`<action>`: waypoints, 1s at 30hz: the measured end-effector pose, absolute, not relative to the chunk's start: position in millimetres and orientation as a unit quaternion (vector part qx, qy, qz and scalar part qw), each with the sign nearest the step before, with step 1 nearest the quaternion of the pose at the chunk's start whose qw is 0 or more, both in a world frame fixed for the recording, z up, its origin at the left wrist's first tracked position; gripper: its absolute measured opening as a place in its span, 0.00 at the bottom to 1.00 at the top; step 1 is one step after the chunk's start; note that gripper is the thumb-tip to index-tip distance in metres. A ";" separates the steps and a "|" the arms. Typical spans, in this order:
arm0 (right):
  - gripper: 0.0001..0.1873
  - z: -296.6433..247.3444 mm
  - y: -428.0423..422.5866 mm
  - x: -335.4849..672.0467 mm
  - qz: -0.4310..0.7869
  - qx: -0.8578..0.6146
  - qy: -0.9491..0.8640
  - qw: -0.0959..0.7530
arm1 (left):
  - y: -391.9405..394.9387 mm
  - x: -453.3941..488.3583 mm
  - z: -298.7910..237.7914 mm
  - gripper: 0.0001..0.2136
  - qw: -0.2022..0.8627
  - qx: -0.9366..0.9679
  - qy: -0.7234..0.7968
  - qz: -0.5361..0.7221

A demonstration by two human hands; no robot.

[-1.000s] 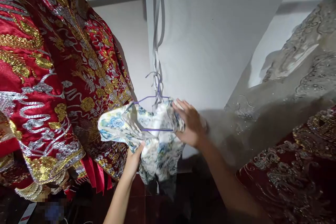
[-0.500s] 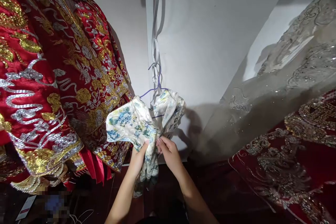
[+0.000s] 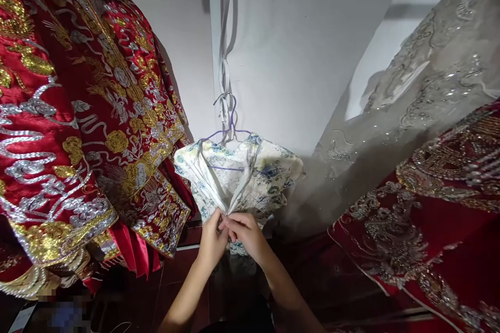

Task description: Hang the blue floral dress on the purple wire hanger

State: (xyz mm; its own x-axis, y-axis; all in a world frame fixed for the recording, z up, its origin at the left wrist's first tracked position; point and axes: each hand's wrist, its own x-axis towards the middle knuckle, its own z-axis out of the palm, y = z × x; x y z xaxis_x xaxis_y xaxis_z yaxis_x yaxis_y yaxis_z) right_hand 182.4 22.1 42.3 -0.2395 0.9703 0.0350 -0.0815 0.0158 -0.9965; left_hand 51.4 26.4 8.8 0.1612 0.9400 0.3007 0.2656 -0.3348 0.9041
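Observation:
A small white garment with blue floral print (image 3: pixel 250 174) hangs on a thin purple wire hanger (image 3: pixel 230 130), hooked on white cords against the white wall corner. My left hand (image 3: pixel 211 237) and my right hand (image 3: pixel 244 231) meet at the garment's front opening below its middle. Both pinch the fabric edges together, fingers closed on the cloth. The garment's lower part is hidden behind my hands.
A red robe with gold and silver embroidery (image 3: pixel 78 125) hangs close on the left. A sheer beaded grey garment (image 3: pixel 422 93) and another red embroidered robe (image 3: pixel 429 218) hang on the right. White cords (image 3: pixel 224 36) run down the wall corner. The floor below is dark.
The right hand came down from the garment's right shoulder to join the left at the front opening. The garment now hangs spread on the hanger instead of bunched.

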 end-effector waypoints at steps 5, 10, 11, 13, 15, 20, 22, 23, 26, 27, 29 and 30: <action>0.18 82.6 58.4 201.7 0.529 -0.416 -0.526 0.520 | 34.6 57.0 7.6 0.09 0.311 0.719 0.451 0.428; 0.16 162.5 96.7 209.7 0.446 -0.414 -0.539 0.582 | 38.1 76.0 -4.4 0.11 0.287 0.750 0.446 0.395; 0.16 173.3 99.6 209.2 0.434 -0.415 -0.537 0.592 | 40.1 77.7 -5.5 0.10 0.285 0.752 0.448 0.391; 0.16 183.9 100.0 207.1 0.419 -0.412 -0.543 0.600 | 45.8 77.0 -1.0 0.07 0.292 0.749 0.449 0.389; 0.17 182.3 95.8 205.4 0.418 -0.399 -0.560 0.594 | 54.0 71.5 17.0 0.02 0.311 0.738 0.433 0.414; 0.19 172.6 85.4 207.5 0.420 -0.376 -0.603 0.564 | 82.3 53.5 112.3 0.23 0.224 0.699 0.345 0.585; 0.19 172.9 88.2 209.2 0.406 -0.368 -0.622 0.559 | 94.6 52.9 148.0 0.19 0.156 0.728 0.339 0.575; 0.19 171.3 92.0 209.7 0.397 -0.366 -0.628 0.560 | 100.3 54.8 160.7 0.14 0.120 0.748 0.342 0.556; 0.18 151.0 110.9 209.2 0.376 -0.386 -0.614 0.577 | 114.0 66.1 176.4 0.06 0.033 0.783 0.352 0.512; 0.18 138.8 117.6 208.5 0.378 -0.397 -0.603 0.580 | 117.2 69.2 176.2 0.06 0.014 0.780 0.354 0.516; 0.19 110.4 126.8 207.0 0.397 -0.413 -0.588 0.571 | 121.9 68.2 172.9 0.05 -0.012 0.742 0.363 0.563; 0.20 96.4 128.2 206.4 0.413 -0.412 -0.587 0.561 | 123.6 62.6 170.9 0.05 -0.018 0.704 0.375 0.603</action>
State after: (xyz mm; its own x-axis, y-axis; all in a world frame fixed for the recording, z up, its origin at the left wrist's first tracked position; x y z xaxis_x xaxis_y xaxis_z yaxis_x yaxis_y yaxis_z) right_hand 206.4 128.2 96.4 -0.0299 0.9476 0.3179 0.0198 0.3186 -0.9477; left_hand 62.6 123.6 170.9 -0.0080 0.5063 0.8623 0.5497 -0.7181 0.4267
